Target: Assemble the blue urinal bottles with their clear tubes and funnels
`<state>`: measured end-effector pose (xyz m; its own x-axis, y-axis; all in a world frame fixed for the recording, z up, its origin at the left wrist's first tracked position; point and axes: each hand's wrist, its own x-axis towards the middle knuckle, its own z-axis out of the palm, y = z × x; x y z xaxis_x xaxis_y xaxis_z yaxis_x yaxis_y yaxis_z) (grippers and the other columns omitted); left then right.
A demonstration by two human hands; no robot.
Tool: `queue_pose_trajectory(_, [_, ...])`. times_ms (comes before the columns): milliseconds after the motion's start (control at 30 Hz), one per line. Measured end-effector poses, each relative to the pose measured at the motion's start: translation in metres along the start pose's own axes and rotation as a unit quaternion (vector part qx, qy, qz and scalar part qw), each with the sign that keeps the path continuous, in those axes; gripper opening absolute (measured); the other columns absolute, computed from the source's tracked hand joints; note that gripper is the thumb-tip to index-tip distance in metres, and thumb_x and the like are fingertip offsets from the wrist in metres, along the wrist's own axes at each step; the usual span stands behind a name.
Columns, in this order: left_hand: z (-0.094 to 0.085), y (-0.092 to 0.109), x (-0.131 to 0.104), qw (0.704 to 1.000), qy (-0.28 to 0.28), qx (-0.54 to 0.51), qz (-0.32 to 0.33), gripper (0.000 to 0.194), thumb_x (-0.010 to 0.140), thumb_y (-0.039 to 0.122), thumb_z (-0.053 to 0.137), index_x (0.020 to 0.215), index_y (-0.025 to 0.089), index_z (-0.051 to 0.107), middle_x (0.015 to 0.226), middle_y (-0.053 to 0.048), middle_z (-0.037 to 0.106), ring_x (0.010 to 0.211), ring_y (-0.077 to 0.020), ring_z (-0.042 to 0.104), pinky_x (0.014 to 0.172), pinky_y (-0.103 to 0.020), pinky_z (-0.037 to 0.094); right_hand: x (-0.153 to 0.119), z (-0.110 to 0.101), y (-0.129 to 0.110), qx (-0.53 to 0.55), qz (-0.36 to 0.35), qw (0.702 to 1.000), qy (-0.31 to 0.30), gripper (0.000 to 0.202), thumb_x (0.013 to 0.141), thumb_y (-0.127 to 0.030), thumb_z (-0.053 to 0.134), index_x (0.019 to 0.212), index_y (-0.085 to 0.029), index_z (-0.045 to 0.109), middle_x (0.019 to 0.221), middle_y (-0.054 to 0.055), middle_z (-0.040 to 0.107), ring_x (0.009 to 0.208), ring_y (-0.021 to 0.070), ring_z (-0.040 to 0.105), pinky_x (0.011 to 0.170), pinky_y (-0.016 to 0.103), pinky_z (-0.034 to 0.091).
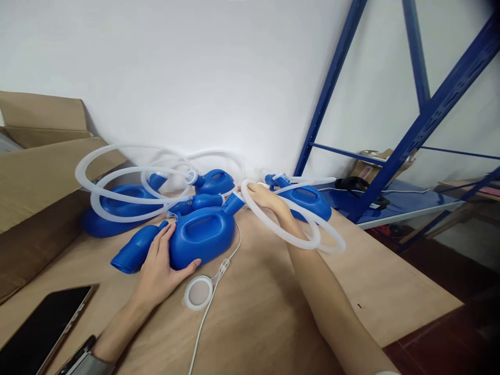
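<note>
A blue plastic urinal bottle [203, 237] with a moulded handle lies in front of me, its neck pointing up and right. My left hand [158, 271] grips its base, thumb along the lower side and fingers at the left end. At the mouth of the neck, my right hand [263, 197] is closed on the translucent tube [281, 232], which loops over the wrist. My right fingertips are partly hidden. Left of the bottle lies a blue funnel-shaped piece [135, 249]. A round clear lid [198, 292] on a strap rests on the table in front.
More blue urinal bottles with coiled tubes stand behind, including one at left [117, 208] and one at right [312, 203]. An open cardboard box [50, 172] is at left. A phone [47, 328] and white cord [203, 323] lie on the table. Blue shelving [406, 151] stands right.
</note>
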<state>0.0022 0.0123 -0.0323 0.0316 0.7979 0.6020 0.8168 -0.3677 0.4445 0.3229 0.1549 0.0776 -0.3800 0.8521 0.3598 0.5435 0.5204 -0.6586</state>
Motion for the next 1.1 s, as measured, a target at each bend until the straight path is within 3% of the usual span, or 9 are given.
queue_pose_trajectory(67, [-0.001, 0.001, 0.001, 1.000, -0.006, -0.009, 0.001, 0.105, 0.081, 0.069, 0.074, 0.164, 0.026, 0.028, 0.163, -0.021, 0.044, 0.151, -0.0449, 0.045, 0.120, -0.069, 0.042, 0.001, -0.007, 0.005, 0.031, -0.004, 1.000, 0.000, 0.027, 0.094, -0.043, 0.067, 0.113, -0.024, 0.073, 0.108, 0.007, 0.075, 0.101, 0.0246, 0.068, 0.090, 0.036, 0.054])
queue_pose_trajectory(167, [-0.003, 0.002, 0.001, 1.000, -0.007, -0.008, -0.010, 0.102, 0.083, 0.067, 0.072, 0.165, 0.026, 0.027, 0.167, -0.020, 0.039, 0.154, -0.0444, 0.040, 0.123, -0.068, 0.040, 0.009, -0.020, 0.013, 0.090, -0.003, 0.995, 0.043, 0.051, 0.094, -0.033, 0.060, 0.144, -0.025, 0.057, 0.120, 0.009, 0.073, 0.104, 0.0219, 0.070, 0.090, 0.036, 0.056])
queue_pose_trajectory(233, [-0.003, 0.002, 0.000, 1.000, -0.005, -0.003, -0.015, 0.100, 0.085, 0.065, 0.070, 0.166, 0.026, 0.027, 0.169, -0.020, 0.036, 0.155, -0.0447, 0.038, 0.123, -0.069, 0.039, 0.012, -0.030, 0.014, 0.119, -0.003, 0.990, 0.082, 0.058, 0.092, -0.025, 0.056, 0.150, -0.022, 0.051, 0.120, 0.010, 0.074, 0.103, 0.0205, 0.069, 0.091, 0.036, 0.055])
queue_pose_trajectory(300, [-0.004, 0.003, -0.001, 1.000, -0.007, -0.004, -0.009, 0.099, 0.087, 0.064, 0.069, 0.167, 0.027, 0.025, 0.168, -0.019, 0.038, 0.155, -0.0446, 0.038, 0.124, -0.069, 0.038, 0.010, -0.037, 0.008, 0.111, -0.014, 0.990, 0.083, 0.055, 0.090, -0.022, 0.058, 0.145, -0.021, 0.057, 0.121, 0.009, 0.076, 0.104, 0.0207, 0.068, 0.094, 0.037, 0.053])
queue_pose_trajectory(400, [-0.004, 0.001, -0.001, 1.000, -0.008, -0.003, 0.004, 0.098, 0.088, 0.063, 0.068, 0.168, 0.029, 0.023, 0.166, -0.018, 0.040, 0.154, -0.0440, 0.040, 0.124, -0.069, 0.037, 0.001, -0.039, -0.011, 0.031, -0.032, 0.999, 0.011, 0.038, 0.089, -0.028, 0.069, 0.126, -0.020, 0.072, 0.117, 0.008, 0.079, 0.104, 0.0219, 0.069, 0.094, 0.035, 0.050])
queue_pose_trajectory(500, [-0.003, -0.002, -0.001, 1.000, -0.006, 0.003, 0.015, 0.098, 0.088, 0.064, 0.068, 0.168, 0.029, 0.023, 0.166, -0.018, 0.040, 0.154, -0.0443, 0.040, 0.123, -0.069, 0.038, -0.007, -0.032, -0.031, -0.016, -0.016, 0.997, -0.075, 0.034, 0.092, -0.044, 0.072, 0.113, -0.019, 0.077, 0.091, 0.006, 0.079, 0.085, 0.0204, 0.070, 0.081, 0.032, 0.049])
queue_pose_trajectory(600, [-0.003, -0.004, 0.000, 1.000, -0.003, 0.008, 0.024, 0.097, 0.089, 0.065, 0.067, 0.168, 0.028, 0.024, 0.165, -0.019, 0.041, 0.153, -0.0449, 0.041, 0.122, -0.069, 0.040, -0.006, -0.023, -0.039, -0.030, -0.014, 0.991, -0.132, 0.036, 0.091, -0.054, 0.072, 0.098, -0.019, 0.075, 0.086, 0.004, 0.076, 0.078, 0.0183, 0.065, 0.072, 0.029, 0.046])
queue_pose_trajectory(867, [-0.004, -0.008, 0.000, 0.999, -0.010, 0.009, 0.037, 0.099, 0.089, 0.066, 0.066, 0.169, 0.029, 0.022, 0.166, -0.018, 0.041, 0.152, -0.0445, 0.042, 0.122, -0.068, 0.040, 0.003, 0.006, -0.024, -0.013, -0.043, 0.995, -0.092, 0.057, 0.094, -0.068, 0.062, 0.065, -0.021, 0.045, 0.061, -0.006, 0.040, 0.061, 0.0114, 0.038, 0.058, 0.027, 0.026])
queue_pose_trajectory(1100, [-0.004, -0.009, -0.001, 1.000, -0.017, 0.008, 0.024, 0.101, 0.087, 0.068, 0.066, 0.169, 0.029, 0.021, 0.166, -0.018, 0.040, 0.152, -0.0457, 0.041, 0.124, -0.069, 0.036, 0.010, 0.024, -0.010, 0.141, -0.024, 0.987, -0.069, 0.056, 0.092, -0.066, 0.065, 0.061, -0.021, 0.054, 0.059, -0.002, 0.048, 0.064, 0.0142, 0.047, 0.057, 0.026, 0.033])
